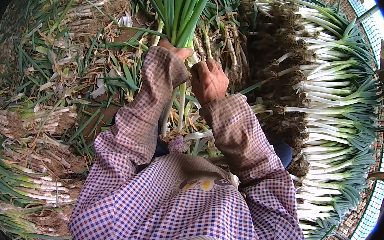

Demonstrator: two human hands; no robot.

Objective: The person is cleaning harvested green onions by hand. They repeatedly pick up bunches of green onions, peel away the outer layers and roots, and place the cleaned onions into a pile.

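Note:
My left hand (pixel 176 49) is closed around a bunch of green onions (pixel 181 10) at the top centre. Their broad green leaves fan upward above the fist, and white stems hang below it, roots down near my lap. Just to its right my right hand (pixel 209 79) is curled, with its fingertips against the side of the bunch near a pale stalk or leaf sheath. What its fingers pinch is mostly hidden. Both forearms wear checked sleeves, brown with dirt at the cuffs.
At the right, cleaned green onions (pixel 324 129) lie in a long row, roots inward, beside a mesh fence (pixel 378 200). Uncleaned green onions (pixel 43 188) with dry husks lie in piles at the left. Peeled leaves (pixel 122 75) litter the soil between. More soil-covered stalks (pixel 234 53) lie beyond my hands.

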